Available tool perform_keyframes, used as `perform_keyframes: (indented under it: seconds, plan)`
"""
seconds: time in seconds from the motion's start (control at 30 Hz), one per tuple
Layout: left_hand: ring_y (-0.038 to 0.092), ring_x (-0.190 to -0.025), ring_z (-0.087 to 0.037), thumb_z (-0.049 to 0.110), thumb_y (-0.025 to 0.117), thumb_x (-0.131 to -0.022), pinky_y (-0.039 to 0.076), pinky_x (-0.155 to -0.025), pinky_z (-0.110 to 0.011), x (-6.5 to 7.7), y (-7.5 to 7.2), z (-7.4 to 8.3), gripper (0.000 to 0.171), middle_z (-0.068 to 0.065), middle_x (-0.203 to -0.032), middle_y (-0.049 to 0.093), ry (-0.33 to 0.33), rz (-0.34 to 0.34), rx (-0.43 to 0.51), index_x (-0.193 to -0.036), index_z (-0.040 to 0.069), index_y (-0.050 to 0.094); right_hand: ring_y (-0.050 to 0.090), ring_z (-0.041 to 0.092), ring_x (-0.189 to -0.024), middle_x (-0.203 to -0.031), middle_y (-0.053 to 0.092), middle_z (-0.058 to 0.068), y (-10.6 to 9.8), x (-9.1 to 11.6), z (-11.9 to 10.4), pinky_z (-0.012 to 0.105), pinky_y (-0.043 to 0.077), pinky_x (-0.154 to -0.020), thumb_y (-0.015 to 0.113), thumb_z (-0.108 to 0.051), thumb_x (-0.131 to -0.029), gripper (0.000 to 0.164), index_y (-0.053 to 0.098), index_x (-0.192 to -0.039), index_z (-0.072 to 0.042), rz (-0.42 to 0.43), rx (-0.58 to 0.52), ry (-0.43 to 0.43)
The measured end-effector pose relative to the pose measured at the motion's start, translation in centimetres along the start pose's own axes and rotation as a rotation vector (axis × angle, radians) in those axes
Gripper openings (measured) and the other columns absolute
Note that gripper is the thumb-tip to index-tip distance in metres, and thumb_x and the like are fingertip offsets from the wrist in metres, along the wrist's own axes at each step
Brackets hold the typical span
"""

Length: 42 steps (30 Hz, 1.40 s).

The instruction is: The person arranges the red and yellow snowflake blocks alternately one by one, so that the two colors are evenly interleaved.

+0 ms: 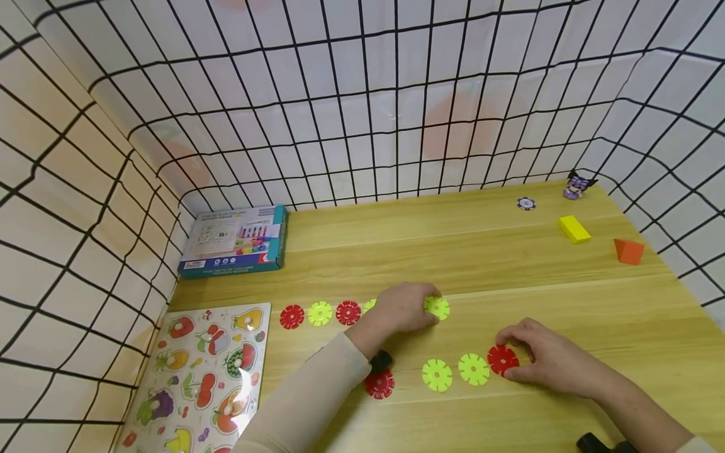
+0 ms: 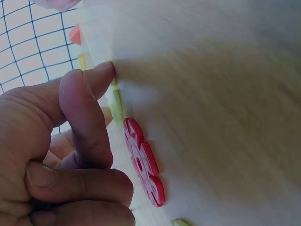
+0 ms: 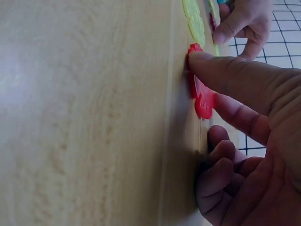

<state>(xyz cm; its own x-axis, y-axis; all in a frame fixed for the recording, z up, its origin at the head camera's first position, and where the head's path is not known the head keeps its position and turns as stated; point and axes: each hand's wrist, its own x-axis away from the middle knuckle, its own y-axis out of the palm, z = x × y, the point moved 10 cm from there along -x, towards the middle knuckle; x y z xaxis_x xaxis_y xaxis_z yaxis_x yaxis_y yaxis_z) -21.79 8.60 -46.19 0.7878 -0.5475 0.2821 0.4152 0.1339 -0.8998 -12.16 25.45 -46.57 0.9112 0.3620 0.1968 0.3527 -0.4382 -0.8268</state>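
A wood-grained worktop [image 1: 481,245] is spreading beneath the red disc [image 1: 501,361], and a black wire grid [image 1: 397,94] is rising beyond it. My right hand [image 1: 552,362] is pinching that disc between thumb and finger, while two yellow-green discs [image 1: 474,369] are lying just left of it. Farther back and left of it, my left hand [image 1: 403,308] is gripping another yellow-green disc [image 1: 440,308].
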Motion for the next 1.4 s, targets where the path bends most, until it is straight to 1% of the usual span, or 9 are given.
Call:
perform_keyframes:
  seconds: [0.13,0.23,0.4,0.5,0.63,0.83,0.97,1.17,1.4]
  plan:
    - [0.056,-0.097,-0.012,0.045,0.069,-0.079,0.045,-0.071,-0.030,0.0,-0.2,0.0,0.047,0.008,-0.115,0.061,0.009,0.001,0.000,-0.123,0.034,0.057,0.046,0.010,-0.069,-0.082,0.048,-0.004,0.0,-0.5,0.5,0.023,0.041,-0.059,0.074,-0.043,-0.074,0.040,0.051,-0.099,-0.022,-0.012,-0.104,0.044]
    - [0.055,-0.093,-0.011,0.046,0.070,-0.078,0.044,-0.068,-0.028,0.0,-0.3,-0.1,0.047,0.009,-0.115,0.060,0.014,0.002,-0.004,-0.122,0.034,0.059,0.050,0.012,-0.060,-0.077,0.051,0.001,-0.2,-1.0,0.9,0.025,0.044,-0.054,0.071,-0.033,-0.080,0.034,0.051,-0.102,-0.017,-0.007,-0.259,0.063]
    - [0.052,-0.085,-0.010,0.049,0.071,-0.076,0.041,-0.062,-0.026,-0.3,-0.1,-0.5,0.047,0.011,-0.113,0.060,0.000,-0.010,0.006,-0.120,0.037,0.060,0.060,0.023,-0.061,-0.079,0.056,0.013,-0.5,-2.8,1.3,0.033,0.051,-0.056,0.065,-0.022,-0.087,0.033,0.050,-0.111,-0.006,0.004,-0.522,0.130]
    - [0.051,-0.074,-0.009,0.050,0.071,-0.075,0.040,-0.057,-0.025,-0.5,0.1,-0.7,0.047,0.012,-0.103,0.060,-0.005,-0.020,0.023,-0.120,0.039,0.059,0.062,0.026,-0.065,-0.080,0.057,0.015,-0.8,-4.1,1.6,0.034,0.052,-0.060,0.065,-0.024,-0.087,0.036,0.050,-0.115,-0.007,0.036,-0.568,0.196]
    - [0.051,-0.073,-0.009,0.050,0.071,-0.075,0.040,-0.056,-0.025,-0.7,0.1,-0.6,0.048,0.013,-0.102,0.060,0.010,-0.017,0.029,-0.120,0.039,0.060,0.063,0.024,-0.066,-0.080,0.059,0.012,-1.1,-5.9,1.7,0.032,0.052,-0.060,0.064,-0.026,-0.088,0.036,0.053,-0.117,-0.009,0.065,-0.531,0.218]
    - [0.055,-0.091,-0.008,0.052,0.070,-0.075,0.042,-0.061,-0.024,-0.9,-0.2,-0.1,0.049,0.013,-0.118,0.059,0.050,-0.002,-0.010,-0.121,0.038,0.060,0.056,0.018,-0.060,-0.073,0.060,0.003,-1.9,-7.6,1.5,0.033,0.046,-0.053,0.062,-0.031,-0.089,0.027,0.057,-0.110,-0.014,0.099,-0.281,0.176]
    - [0.054,-0.088,-0.007,0.053,0.069,-0.075,0.042,-0.062,-0.024,-1.0,-0.2,-0.2,0.049,0.014,-0.118,0.058,0.053,-0.009,-0.013,-0.121,0.039,0.059,0.051,0.017,-0.062,-0.074,0.058,0.000,-2.2,-8.2,1.3,0.032,0.040,-0.055,0.063,-0.033,-0.087,0.027,0.059,-0.109,-0.017,0.104,-0.166,0.163]
    - [0.051,-0.078,-0.007,0.053,0.070,-0.075,0.041,-0.055,-0.024,-0.9,0.0,-0.4,0.050,0.013,-0.117,0.059,0.047,-0.013,-0.014,-0.121,0.039,0.059,0.047,0.017,-0.057,-0.069,0.053,0.001,-2.1,-8.4,0.8,0.031,0.038,-0.051,0.065,-0.031,-0.086,0.023,0.060,-0.104,-0.017,0.095,-0.122,0.166]
    - [0.052,-0.082,-0.007,0.053,0.070,-0.074,0.042,-0.056,-0.024,-0.8,0.0,-0.6,0.050,0.013,-0.118,0.059,0.038,-0.010,-0.022,-0.121,0.040,0.059,0.043,0.016,-0.053,-0.067,0.048,0.001,-1.9,-8.3,0.3,0.029,0.034,-0.048,0.067,-0.033,-0.085,0.020,0.060,-0.097,-0.019,0.129,-0.094,0.142]
